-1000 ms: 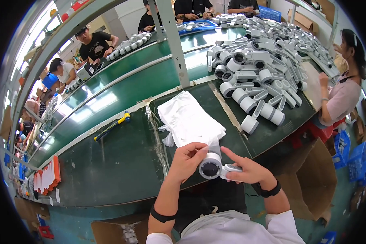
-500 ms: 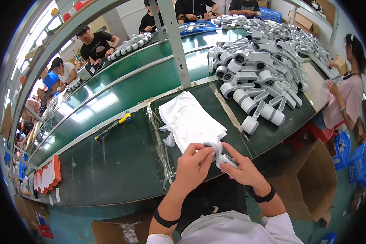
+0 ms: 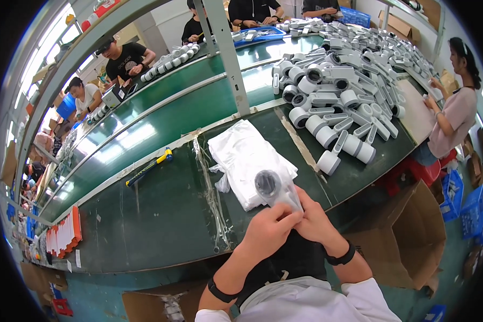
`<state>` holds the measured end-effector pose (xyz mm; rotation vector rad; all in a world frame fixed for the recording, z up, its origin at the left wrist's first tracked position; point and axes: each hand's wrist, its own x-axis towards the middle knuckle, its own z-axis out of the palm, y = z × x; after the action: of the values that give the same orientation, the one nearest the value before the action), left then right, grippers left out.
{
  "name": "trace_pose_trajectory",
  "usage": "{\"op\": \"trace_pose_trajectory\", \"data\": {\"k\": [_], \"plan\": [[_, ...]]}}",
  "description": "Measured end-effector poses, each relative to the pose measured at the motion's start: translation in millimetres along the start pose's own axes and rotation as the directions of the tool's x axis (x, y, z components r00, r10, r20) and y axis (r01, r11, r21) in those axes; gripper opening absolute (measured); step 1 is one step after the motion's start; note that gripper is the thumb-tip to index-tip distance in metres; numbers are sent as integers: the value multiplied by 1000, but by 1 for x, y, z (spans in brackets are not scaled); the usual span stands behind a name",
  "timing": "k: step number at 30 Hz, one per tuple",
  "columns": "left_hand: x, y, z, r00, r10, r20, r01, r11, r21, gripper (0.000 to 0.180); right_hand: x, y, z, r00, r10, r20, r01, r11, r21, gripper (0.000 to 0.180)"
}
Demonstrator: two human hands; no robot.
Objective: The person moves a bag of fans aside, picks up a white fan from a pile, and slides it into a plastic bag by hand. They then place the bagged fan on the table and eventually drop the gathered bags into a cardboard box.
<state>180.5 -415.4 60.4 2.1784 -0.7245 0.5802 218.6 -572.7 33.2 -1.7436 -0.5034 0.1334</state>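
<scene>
Between my hands is a white-and-grey housing [image 3: 267, 184] with a round, dark-mouthed head and a handle. A clear plastic bag seems to cover it. The round head points away from me, above a stack of white plastic bags [image 3: 234, 146]. My left hand [image 3: 271, 229] pinches the near end, its thumb and fingers closed there. My right hand [image 3: 315, 222] wraps that same end from the right side. Fingers hide most of the handle.
Many similar housings [image 3: 327, 102] are piled at the back right of the green table [image 3: 145, 231]. A yellow-and-black hammer [image 3: 151, 165] lies left of the bags. An open carton [image 3: 402, 236] stands at the right, a metal post [image 3: 232, 64] ahead. Co-workers sit around.
The housing has turned so its round head now points away from me. My left hand has moved from the head to the near end, beside my right hand.
</scene>
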Motion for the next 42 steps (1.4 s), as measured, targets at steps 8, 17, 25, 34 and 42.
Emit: {"op": "trace_pose_trajectory", "data": {"k": [8, 17, 25, 34, 42], "plan": [[-15, 14, -8, 975, -129, 180, 191, 904, -383, 13, 2, 10, 3, 947, 320, -22, -237, 745, 623, 28], [-9, -17, 6, 490, -857, -160, 253, 316, -914, 28, 0, -10, 19, 912, 71, 403, -408, 242, 880, 39], [-26, -26, -8, 428, -880, 206, 287, -84, -954, 28, 2, -20, 60, 952, 287, 106, -285, 703, 651, 32], [-75, -58, -77, 316, -938, -142, 191, 210, -959, 38, -24, -1, 54, 997, -31, -69, 44, 982, 186, 13], [-210, -121, -207, 263, -682, -683, 943, 330, 34, 56, -15, 3, -94, 855, -200, -478, -10, 916, -402, 8]]}}
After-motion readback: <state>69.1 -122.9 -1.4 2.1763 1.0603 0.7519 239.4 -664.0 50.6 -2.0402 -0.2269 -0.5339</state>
